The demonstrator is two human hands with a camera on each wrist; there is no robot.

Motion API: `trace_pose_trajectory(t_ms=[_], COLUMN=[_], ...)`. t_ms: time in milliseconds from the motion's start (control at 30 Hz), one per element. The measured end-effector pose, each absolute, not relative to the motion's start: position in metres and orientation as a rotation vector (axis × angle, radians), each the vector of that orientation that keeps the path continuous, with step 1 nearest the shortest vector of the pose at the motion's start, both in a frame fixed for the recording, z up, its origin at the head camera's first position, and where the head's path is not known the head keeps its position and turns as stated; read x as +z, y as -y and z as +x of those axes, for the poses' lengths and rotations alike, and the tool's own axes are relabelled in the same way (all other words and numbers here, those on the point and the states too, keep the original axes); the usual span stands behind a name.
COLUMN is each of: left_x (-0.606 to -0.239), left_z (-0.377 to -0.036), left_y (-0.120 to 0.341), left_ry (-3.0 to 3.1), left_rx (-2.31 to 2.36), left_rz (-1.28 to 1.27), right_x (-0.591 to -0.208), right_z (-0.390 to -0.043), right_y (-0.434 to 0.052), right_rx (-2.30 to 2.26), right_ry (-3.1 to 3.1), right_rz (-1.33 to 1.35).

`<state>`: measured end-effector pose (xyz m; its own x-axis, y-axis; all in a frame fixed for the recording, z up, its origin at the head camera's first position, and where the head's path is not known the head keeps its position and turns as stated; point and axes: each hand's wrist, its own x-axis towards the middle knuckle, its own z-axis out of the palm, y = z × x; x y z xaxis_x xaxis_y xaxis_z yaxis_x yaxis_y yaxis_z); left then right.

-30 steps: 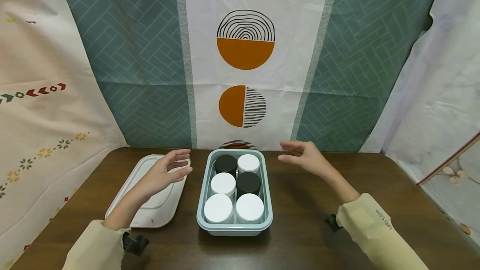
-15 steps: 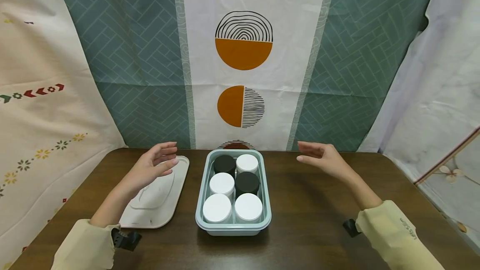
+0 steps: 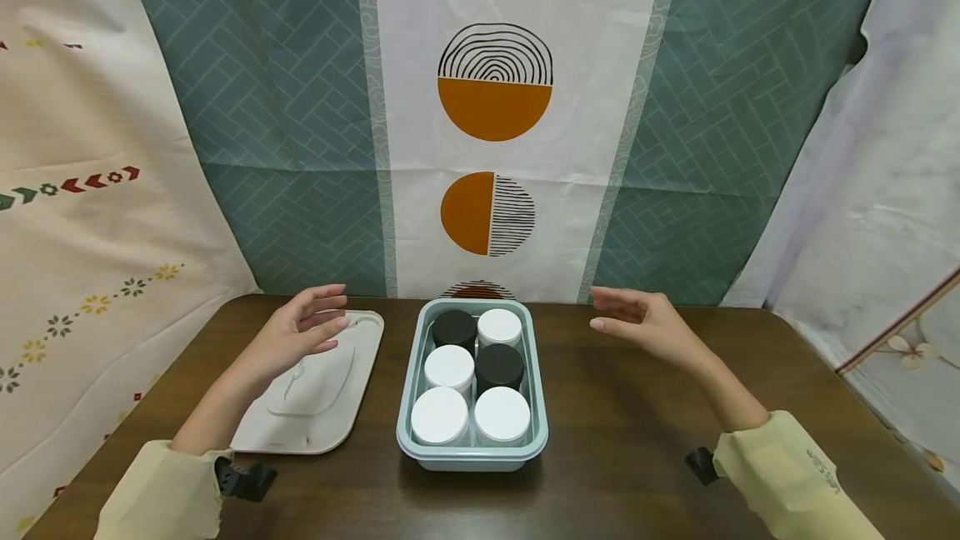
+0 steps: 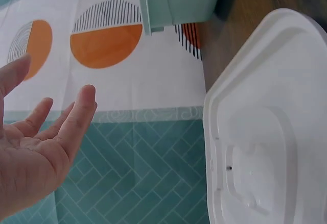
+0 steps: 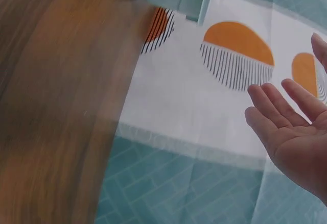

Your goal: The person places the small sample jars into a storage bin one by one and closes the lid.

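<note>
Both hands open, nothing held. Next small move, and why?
Probably lower the left hand onto the white lid and grip its edge. That hand hovers open right above the lid, while the bin beside it stands uncovered with six jars; the right hand is off by itself.

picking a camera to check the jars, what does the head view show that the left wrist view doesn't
Only the head view shows the six jars, four white-lidded and two black-lidded, inside the tub, plus the right hand and the table. Only the left wrist view shows the left hand's bare palm, open and holding nothing, and the moulded detail of the lid up close. Both show the left hand, the white lid, the pale green tub and the patterned backdrop.
</note>
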<state>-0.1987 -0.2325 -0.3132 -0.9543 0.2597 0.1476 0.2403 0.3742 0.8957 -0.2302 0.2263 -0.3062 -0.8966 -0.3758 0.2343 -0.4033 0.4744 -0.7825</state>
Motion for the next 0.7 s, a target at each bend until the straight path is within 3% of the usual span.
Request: trace_pose_trajectory(t_ms=[700], left_x=[-0.325], left_z=[-0.187], left_y=[0.289], left_ry=[-2.710], left_rx=[1.635], left_rz=[0.390], right_x=[-0.300], right_z=[-0.205], right_y=[-0.106], right_rx=[1.679], right_ry=[2.568], right_rz=[0.973])
